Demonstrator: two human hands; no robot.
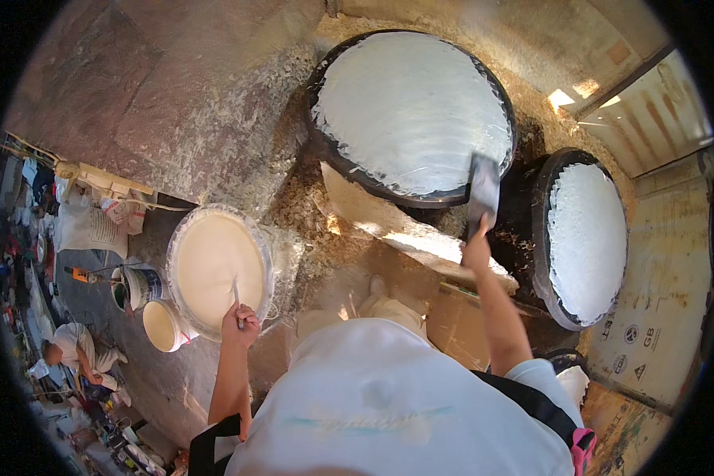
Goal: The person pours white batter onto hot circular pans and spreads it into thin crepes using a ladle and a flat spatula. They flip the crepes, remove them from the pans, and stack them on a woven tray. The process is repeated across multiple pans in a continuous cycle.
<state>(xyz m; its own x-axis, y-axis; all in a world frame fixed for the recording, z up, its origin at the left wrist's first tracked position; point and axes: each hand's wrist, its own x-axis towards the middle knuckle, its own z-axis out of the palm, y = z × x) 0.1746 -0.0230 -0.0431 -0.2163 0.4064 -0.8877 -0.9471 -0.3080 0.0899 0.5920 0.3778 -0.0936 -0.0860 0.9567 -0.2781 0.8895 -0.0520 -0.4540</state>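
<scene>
My left hand (243,319) is closed around a thin metal-handled utensil (236,289), its lower end hidden in cream-coloured batter (210,258). That batter fills a wide round tub (265,242) lined with clear plastic. My right hand (476,252) grips a flat, broad scraper (485,186), smeared by motion. The blade lies over the near right edge of a large round griddle (404,103) with a black rim. A white layer covers this griddle, with faint curved streaks near the scraper. I cannot tell whether the blade touches it.
To the right stands a second griddle (585,238) covered in white. Part of a third griddle (573,379) shows beside my right arm. A smaller bucket (161,325) of batter stands by the tub. At the far left, a person (83,357) sits among clutter.
</scene>
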